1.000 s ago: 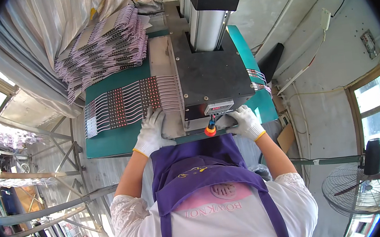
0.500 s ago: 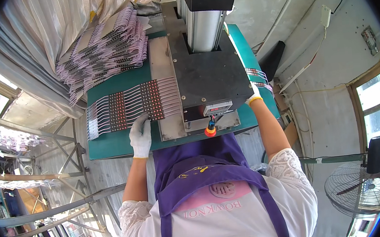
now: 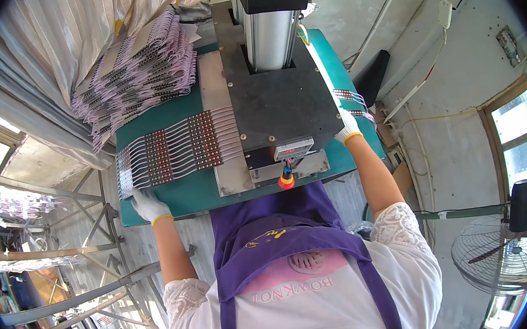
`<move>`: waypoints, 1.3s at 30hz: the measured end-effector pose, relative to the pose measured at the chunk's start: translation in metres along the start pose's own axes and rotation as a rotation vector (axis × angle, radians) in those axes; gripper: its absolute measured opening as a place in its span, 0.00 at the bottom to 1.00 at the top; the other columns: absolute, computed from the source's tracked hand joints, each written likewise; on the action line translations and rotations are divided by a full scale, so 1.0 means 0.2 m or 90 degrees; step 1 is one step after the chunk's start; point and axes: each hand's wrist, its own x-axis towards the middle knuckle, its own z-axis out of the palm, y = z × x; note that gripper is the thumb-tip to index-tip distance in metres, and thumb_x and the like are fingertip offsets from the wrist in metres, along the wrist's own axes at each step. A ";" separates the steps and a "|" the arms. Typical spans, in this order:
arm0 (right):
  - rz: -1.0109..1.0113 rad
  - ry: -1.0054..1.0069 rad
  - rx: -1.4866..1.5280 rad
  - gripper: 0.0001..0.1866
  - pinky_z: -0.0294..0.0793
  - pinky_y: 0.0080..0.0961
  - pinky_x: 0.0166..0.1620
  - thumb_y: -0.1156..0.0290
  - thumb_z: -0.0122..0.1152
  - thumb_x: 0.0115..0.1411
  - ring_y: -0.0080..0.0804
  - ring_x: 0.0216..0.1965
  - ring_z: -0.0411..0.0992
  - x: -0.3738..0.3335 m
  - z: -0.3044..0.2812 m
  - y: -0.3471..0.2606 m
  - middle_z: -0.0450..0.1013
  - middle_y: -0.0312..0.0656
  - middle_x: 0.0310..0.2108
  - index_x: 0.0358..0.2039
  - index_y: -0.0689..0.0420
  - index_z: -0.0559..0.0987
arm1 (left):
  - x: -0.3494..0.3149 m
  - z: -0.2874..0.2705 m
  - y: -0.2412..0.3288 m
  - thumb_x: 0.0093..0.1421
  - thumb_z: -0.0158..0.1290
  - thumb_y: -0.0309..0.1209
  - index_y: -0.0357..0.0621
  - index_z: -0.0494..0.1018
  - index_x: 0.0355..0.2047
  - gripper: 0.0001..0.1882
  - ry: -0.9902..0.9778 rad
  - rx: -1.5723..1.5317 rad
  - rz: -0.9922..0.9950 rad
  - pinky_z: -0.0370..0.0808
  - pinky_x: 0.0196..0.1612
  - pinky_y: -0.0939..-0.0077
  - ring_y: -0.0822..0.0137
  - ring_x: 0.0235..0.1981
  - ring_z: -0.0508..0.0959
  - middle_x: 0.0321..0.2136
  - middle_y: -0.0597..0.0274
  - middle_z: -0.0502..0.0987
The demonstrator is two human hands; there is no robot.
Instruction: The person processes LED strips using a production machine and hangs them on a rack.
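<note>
A sheet of side-by-side LED module strips (image 3: 176,144), dark modules joined by pale purple wires, lies on the green table left of the black press (image 3: 283,105). Its right end runs in under the press. My left hand (image 3: 149,205), in a white glove with grey fingertips, is at the sheet's near left corner, fingers stretched out and touching or very close to its edge. On the press's right side, my gloved right hand (image 3: 349,129) rests beside the strip ends (image 3: 352,96) that come out there; its fingers are partly hidden.
A tall pile of wired strips (image 3: 140,71) with cardboard pieces stands at the back left by the curtain. A red and yellow button (image 3: 286,181) hangs at the press's front. Metal railings (image 3: 98,288) are at left, a fan (image 3: 501,256) at lower right.
My left hand has moved left along the near edge of the sheet, from its right part to its left corner. The right hand stays beside the press. The whole view has shifted slightly.
</note>
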 end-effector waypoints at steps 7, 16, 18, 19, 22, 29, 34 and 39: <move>0.027 -0.033 -0.070 0.27 0.77 0.39 0.48 0.75 0.59 0.55 0.47 0.44 0.77 -0.03 -0.12 -0.11 0.78 0.47 0.45 0.57 0.45 0.75 | 0.44 -0.04 0.09 0.72 0.42 0.39 0.41 0.71 0.51 0.17 -0.260 -0.257 -0.241 0.81 0.44 0.68 0.62 0.47 0.79 0.44 0.59 0.79; 0.046 -0.104 0.049 0.22 0.77 0.40 0.46 0.73 0.59 0.56 0.51 0.43 0.77 0.04 -0.03 0.03 0.77 0.50 0.45 0.53 0.46 0.77 | 0.18 0.09 0.26 0.67 0.52 0.29 0.42 0.70 0.56 0.18 -0.392 -0.058 -0.072 0.73 0.53 0.65 0.64 0.47 0.76 0.47 0.60 0.77; 0.130 0.002 0.271 0.17 0.77 0.41 0.44 0.74 0.58 0.56 0.50 0.42 0.77 -0.01 0.07 0.39 0.78 0.49 0.42 0.47 0.47 0.80 | 0.09 0.23 0.22 0.67 0.52 0.30 0.42 0.70 0.57 0.18 -0.465 -0.125 -0.149 0.73 0.53 0.64 0.64 0.47 0.77 0.48 0.60 0.77; 0.122 0.021 0.382 0.16 0.77 0.41 0.43 0.75 0.57 0.55 0.49 0.41 0.77 0.07 0.04 0.25 0.78 0.49 0.40 0.44 0.48 0.81 | 0.08 0.15 0.25 0.67 0.52 0.30 0.42 0.69 0.57 0.19 -0.478 -0.184 -0.188 0.73 0.54 0.63 0.63 0.48 0.77 0.49 0.60 0.77; 0.104 0.114 0.028 0.14 0.76 0.39 0.44 0.75 0.56 0.54 0.48 0.41 0.77 0.07 -0.33 -0.02 0.79 0.48 0.39 0.40 0.51 0.82 | 0.12 0.00 0.21 0.68 0.52 0.35 0.44 0.71 0.54 0.17 -0.466 -0.166 -0.219 0.73 0.52 0.63 0.65 0.45 0.77 0.46 0.63 0.78; 0.320 0.008 0.042 0.22 0.72 0.38 0.55 0.78 0.45 0.58 0.51 0.51 0.73 -0.20 -0.28 0.42 0.74 0.51 0.50 0.51 0.51 0.76 | -0.25 0.11 -0.06 0.64 0.54 0.46 0.44 0.71 0.55 0.25 -0.603 0.657 -0.058 0.77 0.33 0.70 0.62 0.30 0.82 0.37 0.55 0.81; 0.180 0.161 0.012 0.26 0.72 0.34 0.56 0.81 0.51 0.54 0.48 0.51 0.74 -0.32 -0.24 0.35 0.73 0.48 0.54 0.55 0.53 0.75 | -0.68 0.21 0.01 0.42 0.68 0.48 0.40 0.68 0.58 0.45 -0.894 0.827 0.727 0.60 0.64 0.53 0.50 0.61 0.66 0.59 0.46 0.68; 0.031 -0.044 0.235 0.32 0.72 0.37 0.55 0.63 0.75 0.45 0.43 0.49 0.74 -0.40 -0.45 -0.36 0.75 0.47 0.47 0.53 0.55 0.76 | -0.66 0.23 -0.05 0.31 0.70 0.58 0.31 0.63 0.60 0.61 -1.026 0.979 0.722 0.45 0.72 0.46 0.42 0.70 0.52 0.63 0.38 0.61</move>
